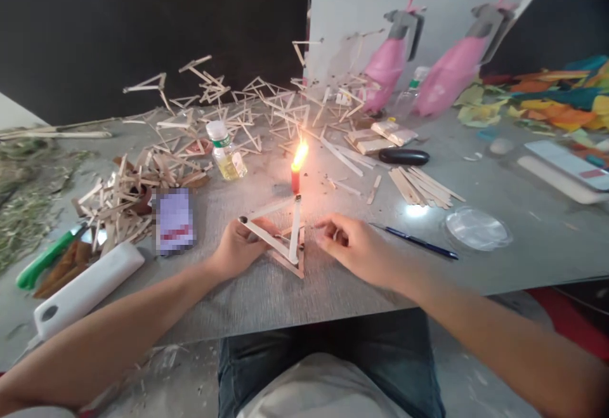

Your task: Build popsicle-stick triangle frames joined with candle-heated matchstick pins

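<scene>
My left hand [242, 248] is closed on a small frame of wooden craft sticks [269, 237], joined at dark corners into triangular shapes and held just above the table. My right hand [349, 243] is to the right of the frame, fingers loosely curled with a gap between index finger and thumb, and nothing visible in it. Directly beyond the frame stands a short red candle [295, 181], burning with a tall flame. The frame's far dark corner appears near the candle's base. Part of the frame is hidden by my left fingers.
Many joined stick frames [247, 110] crowd the back. A bottle of yellow liquid [227, 155], a phone [175, 221] and a white power strip-like bar [90, 288] lie left. Loose sticks [421, 186], a pen [421, 242], a clear round lid [477, 229] and pink spray bottles [450, 78] are right.
</scene>
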### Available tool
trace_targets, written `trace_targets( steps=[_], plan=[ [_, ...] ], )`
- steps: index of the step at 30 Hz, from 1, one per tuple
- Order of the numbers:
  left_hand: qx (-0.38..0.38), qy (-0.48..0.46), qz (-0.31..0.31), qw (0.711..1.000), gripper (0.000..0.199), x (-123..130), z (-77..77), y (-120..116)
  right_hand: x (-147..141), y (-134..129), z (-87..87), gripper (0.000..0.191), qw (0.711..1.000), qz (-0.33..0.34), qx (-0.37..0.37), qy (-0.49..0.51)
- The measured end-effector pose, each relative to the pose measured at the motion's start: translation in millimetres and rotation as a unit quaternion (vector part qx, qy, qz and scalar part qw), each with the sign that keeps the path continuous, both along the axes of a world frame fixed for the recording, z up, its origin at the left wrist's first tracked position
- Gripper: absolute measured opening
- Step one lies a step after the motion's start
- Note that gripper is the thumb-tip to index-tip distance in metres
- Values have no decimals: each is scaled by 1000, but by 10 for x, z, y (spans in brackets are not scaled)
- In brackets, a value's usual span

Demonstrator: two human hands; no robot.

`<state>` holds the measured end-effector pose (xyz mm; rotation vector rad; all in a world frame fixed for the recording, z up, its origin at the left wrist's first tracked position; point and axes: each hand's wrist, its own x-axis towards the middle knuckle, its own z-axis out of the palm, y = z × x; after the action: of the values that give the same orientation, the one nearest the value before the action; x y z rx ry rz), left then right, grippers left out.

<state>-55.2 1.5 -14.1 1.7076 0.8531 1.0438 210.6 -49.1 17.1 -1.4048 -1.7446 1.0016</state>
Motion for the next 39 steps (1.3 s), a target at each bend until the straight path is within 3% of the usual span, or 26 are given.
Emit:
trace_targets(
  steps=[4,7,9,13,25,29,31,33,36,39],
  plan=[
    [-65,-51,-8,997,16,-8,-67,-45,-133,366,37,38,995,69,-27,71],
    [-74,-91,-33,993,22,-1,-123,-73,-209,433,34,21,979,140,-54,140],
    [-47,-97,-26,994,15,11,-126,-79,-221,407,22,16,970,144,-90,173],
    [-36,-102,-13,994,8,45,-47,-76,-181,338,-5,26,971,95,-124,180],
    [-79,-89,6,993,6,29,-16,-123,-154,273,3,26,985,55,-89,139],
    [-67,-71,-4,995,4,-6,-72,-119,-165,223,-10,31,987,1,-71,141],
    [-76,-74,-10,994,8,-17,-117,-123,-167,197,-30,25,991,-3,-60,122],
    [-97,-94,-20,991,11,-20,-146,-132,-173,169,-50,14,994,20,-55,91],
    [-103,-101,-32,989,11,-10,-123,-143,-178,122,-65,15,993,84,-53,63],
    [-94,-91,-24,991,2,9,-52,-145,-147,87,-59,13,989,137,30,47]
  ],
)
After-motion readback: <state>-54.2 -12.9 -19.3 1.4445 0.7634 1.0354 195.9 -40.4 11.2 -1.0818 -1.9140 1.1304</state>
